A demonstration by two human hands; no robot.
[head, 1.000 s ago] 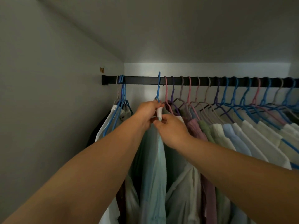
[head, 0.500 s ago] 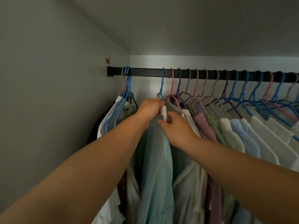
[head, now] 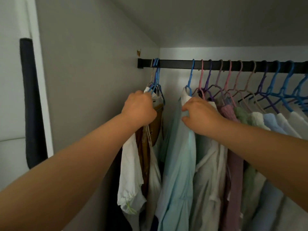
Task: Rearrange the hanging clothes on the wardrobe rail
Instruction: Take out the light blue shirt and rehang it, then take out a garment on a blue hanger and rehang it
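L hand now off shirt.

On the rail, a small bunch of hangers sits at its left end; after a gap, a long row of hangers fills the right.

Both forearms bare; no sleeves, jewellery visible.

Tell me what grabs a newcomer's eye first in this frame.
Two bare forearms reach up from the bottom corners: the left hand grips the bunched clothes by the wall, the right hand pinches the pale mint-green shirt near its collar. Behind them the black metal wardrobe rail crosses the top right, with a bare gap between the two groups, and a fan of blue, pink and purple plastic hangers to the right.
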